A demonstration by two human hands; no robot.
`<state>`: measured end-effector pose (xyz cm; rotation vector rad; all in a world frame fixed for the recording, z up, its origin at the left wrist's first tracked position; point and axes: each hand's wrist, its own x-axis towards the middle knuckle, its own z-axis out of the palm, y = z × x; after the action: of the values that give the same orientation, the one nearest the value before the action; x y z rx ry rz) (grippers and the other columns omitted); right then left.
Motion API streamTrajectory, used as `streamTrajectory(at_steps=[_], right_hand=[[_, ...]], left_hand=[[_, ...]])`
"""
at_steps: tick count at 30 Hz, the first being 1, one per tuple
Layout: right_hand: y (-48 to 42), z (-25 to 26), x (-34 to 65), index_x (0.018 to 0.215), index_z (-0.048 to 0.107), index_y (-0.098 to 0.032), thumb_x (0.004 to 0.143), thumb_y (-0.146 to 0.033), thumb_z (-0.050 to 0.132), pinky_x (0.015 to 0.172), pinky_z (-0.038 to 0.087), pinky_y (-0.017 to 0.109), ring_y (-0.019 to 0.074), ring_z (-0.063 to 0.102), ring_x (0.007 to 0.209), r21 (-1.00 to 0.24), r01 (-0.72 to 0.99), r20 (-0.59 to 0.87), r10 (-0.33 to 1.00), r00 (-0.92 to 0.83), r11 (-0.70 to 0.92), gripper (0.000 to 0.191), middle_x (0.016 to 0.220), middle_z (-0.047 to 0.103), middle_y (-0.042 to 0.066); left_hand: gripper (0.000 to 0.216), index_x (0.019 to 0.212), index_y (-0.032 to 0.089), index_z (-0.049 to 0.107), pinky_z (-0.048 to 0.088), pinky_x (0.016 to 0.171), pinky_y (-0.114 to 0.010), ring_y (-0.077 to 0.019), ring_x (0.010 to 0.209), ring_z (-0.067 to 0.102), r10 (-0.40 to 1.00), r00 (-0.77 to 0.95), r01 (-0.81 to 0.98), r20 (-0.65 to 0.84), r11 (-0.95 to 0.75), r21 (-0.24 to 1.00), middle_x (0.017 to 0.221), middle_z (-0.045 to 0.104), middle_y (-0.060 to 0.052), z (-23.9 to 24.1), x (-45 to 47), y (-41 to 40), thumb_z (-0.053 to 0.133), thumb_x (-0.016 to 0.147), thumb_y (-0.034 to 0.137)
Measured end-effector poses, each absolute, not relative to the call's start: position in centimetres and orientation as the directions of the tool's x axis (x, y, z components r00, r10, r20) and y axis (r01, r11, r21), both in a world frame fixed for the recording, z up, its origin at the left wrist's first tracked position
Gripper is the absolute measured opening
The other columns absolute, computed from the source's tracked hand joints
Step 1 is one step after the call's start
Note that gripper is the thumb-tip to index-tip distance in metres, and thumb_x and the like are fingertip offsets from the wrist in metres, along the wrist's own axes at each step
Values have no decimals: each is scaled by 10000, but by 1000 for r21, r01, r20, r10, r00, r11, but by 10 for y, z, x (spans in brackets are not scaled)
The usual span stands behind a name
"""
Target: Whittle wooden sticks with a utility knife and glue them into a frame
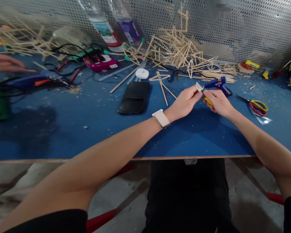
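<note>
The right hand [217, 101] is closed around the yellow handle of a knife [209, 101], which is above the front part of the blue table [99, 129], and its pale blade is directed up toward the left hand. The left hand [185, 101] has its fingers bent and brought together just beside this blade, but I cannot tell if they hold some small piece. Behind the hands lies a blue glue gun [214, 83], to the right are scissors [257, 106], and to the left a phone [134, 97] lies near joined sticks [162, 86].
</note>
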<state>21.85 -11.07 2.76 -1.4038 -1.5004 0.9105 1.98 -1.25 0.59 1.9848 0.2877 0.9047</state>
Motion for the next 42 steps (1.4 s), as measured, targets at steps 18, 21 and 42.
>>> streamTrajectory(at_steps=[18,21,42], right_hand=[[-116,33,211,812,681,-254,1093,-1095,540,535,382,317,158,495,548,-846,496,264,962,71,196,898,585,536,-13],[-114,30,212,815,686,-251,1094,-1085,558,529,369,316,159,494,546,-852,494,228,972,51,174,888,577,535,-12],[-112,27,214,858,680,-251,1048,-1087,648,419,292,265,122,415,478,-944,301,136,991,-20,135,858,556,449,-65]], left_hand=[[439,1011,278,546,397,537,-294,-151,577,465,632,668,-129,392,-420,898,752,460,48,-4,22,-8,577,1291,615],[407,999,288,477,425,546,-301,-155,577,470,604,690,-137,398,-431,892,757,484,47,-3,22,-9,576,1298,546],[207,1072,291,498,379,568,-303,-157,585,436,581,708,-162,402,-419,893,731,452,63,4,21,-13,621,1214,379]])
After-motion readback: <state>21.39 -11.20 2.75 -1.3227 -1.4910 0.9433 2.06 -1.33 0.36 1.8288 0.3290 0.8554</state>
